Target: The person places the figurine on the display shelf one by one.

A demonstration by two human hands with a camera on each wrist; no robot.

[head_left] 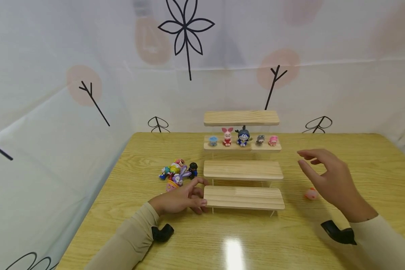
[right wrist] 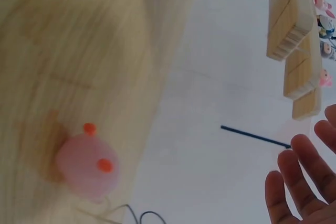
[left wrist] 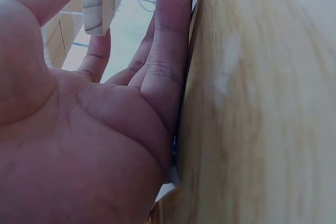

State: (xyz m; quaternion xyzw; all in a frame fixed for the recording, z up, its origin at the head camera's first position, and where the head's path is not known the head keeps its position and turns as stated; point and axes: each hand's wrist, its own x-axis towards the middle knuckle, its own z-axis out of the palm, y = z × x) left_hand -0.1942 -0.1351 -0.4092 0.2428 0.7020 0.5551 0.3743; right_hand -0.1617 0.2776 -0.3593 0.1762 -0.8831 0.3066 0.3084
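Note:
A tiered wooden display rack [head_left: 243, 197] stands mid-table. Its lowest board [left wrist: 93, 6] has its left end pinched between the thumb and index finger of my left hand [head_left: 182, 197]; the other fingers of that hand are down at the tabletop. My right hand [head_left: 334, 180] hovers off the rack's right side, fingers loosely bent, holding nothing. Nearest to it on the table is a small round pink toy [right wrist: 88, 165] with orange bits. Several small figurines sit in a row on the second board from the top, among them a pink-eared pig [head_left: 227, 138] and a dark-blue figure [head_left: 243, 137].
Left of the rack lies a cluster of figurines, including a purple rabbit-eared one [head_left: 178, 179] and a dark-capped one [head_left: 193, 170], close behind my left hand. A patterned white cloth [head_left: 222, 90] hangs behind the wooden table [head_left: 128, 232] and along its left side.

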